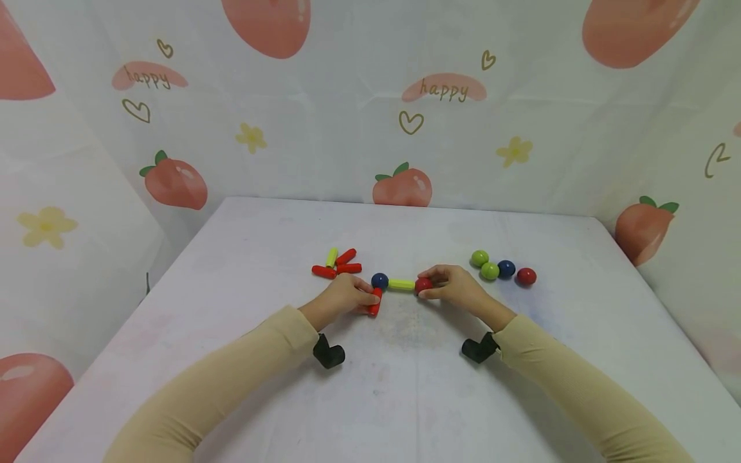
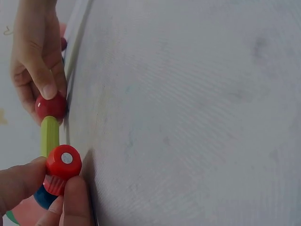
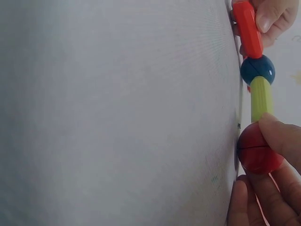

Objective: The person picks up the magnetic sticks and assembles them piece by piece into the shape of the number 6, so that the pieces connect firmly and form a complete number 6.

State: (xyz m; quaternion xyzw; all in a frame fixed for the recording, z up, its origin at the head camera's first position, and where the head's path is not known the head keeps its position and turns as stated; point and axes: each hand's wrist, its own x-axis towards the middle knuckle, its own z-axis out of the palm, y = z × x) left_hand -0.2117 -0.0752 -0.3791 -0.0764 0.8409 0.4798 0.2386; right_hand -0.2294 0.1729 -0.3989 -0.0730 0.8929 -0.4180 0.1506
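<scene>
My left hand [image 1: 343,297] pinches a red rod [image 1: 375,302] between thumb and fingers. Its far end meets a blue ball [image 1: 379,281], and in the left wrist view a pale round spot marks the rod's near end [image 2: 67,157]. From the blue ball a yellow-green rod [image 1: 401,285] runs right to a red ball [image 1: 423,286]. That ball is held between the thumb and fingers of my right hand [image 1: 457,288]. In the right wrist view, red rod, blue ball [image 3: 257,69], yellow-green rod [image 3: 261,99] and red ball [image 3: 258,149] form one joined chain.
Left of the chain lie several loose rods, including a yellow-green rod [image 1: 332,257] and a red rod [image 1: 346,256]. On the right sit two green balls [image 1: 480,258], a blue ball [image 1: 506,269] and a red ball [image 1: 526,277]. A patterned cloth [image 1: 324,161] hangs behind the white table [image 1: 405,399].
</scene>
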